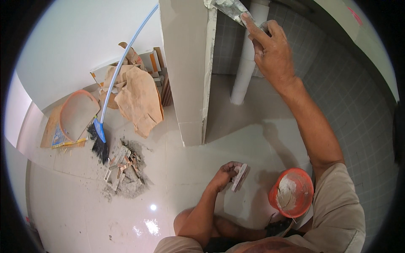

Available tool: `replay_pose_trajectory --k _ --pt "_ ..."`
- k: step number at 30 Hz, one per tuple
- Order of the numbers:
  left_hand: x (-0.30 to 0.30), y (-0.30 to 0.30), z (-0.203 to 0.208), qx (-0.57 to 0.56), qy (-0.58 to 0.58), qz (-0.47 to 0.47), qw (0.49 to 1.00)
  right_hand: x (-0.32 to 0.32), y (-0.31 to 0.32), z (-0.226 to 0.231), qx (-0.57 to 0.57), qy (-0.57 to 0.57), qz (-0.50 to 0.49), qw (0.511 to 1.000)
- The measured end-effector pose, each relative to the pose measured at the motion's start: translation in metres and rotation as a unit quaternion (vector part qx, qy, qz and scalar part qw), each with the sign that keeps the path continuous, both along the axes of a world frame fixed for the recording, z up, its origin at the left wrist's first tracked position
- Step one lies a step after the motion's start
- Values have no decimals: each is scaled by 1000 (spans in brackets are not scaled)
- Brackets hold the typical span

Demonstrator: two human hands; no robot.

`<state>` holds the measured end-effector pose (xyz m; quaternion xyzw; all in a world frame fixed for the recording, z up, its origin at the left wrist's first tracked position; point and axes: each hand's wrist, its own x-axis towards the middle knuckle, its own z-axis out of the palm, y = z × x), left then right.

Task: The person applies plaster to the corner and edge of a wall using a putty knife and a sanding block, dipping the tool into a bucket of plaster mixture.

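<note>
Farthest to your left, a round orange-rimmed thing (62, 114) stands over a cardboard sheet (49, 128) on the tiled floor (63, 185), and beside it a blue broom (99, 130) rests on its black bristles, its long pole slanting up and to the right. Just right of the bristles you have a heap of grey rubble (128, 177), with crumpled brown paper (138, 97) behind it. Next comes the upright pillar (184, 71), pale paste coating its right edge. Low and right of the pillar's foot, your left hand (225, 175) holds a small pale flat block (239, 178) above the floor, its grip closed on the near side. Higher up, your putty knife (231, 9) has its smeared blade at the top of the coated edge; behind it runs a white pipe (244, 69). Your right hand (274, 52) has its grip closed round the knife, one finger stretched along the blade. Farther right, below your raised forearm, an orange bucket (310, 187) contains white paste (287, 192), near the grey tiled wall (358, 109).
</note>
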<state>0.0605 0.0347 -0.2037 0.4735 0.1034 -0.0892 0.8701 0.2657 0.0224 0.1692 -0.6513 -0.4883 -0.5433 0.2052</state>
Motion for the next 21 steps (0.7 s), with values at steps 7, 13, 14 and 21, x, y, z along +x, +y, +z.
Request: replay_pose_trajectory --k 7,13,14,21 --pt "-1 1 -1 -11 11 5 1000 -18 -18 10 13 41 -34 999" --pt "2 0 0 -8 18 -1 1000 -23 -16 37 -23 -43 -8 999" --pt "2 1 -2 -14 18 4 1000 -24 -16 41 -41 -63 -36 996" --pt "0 1 11 -3 20 8 1000 -16 -44 64 -92 -99 -120 984"
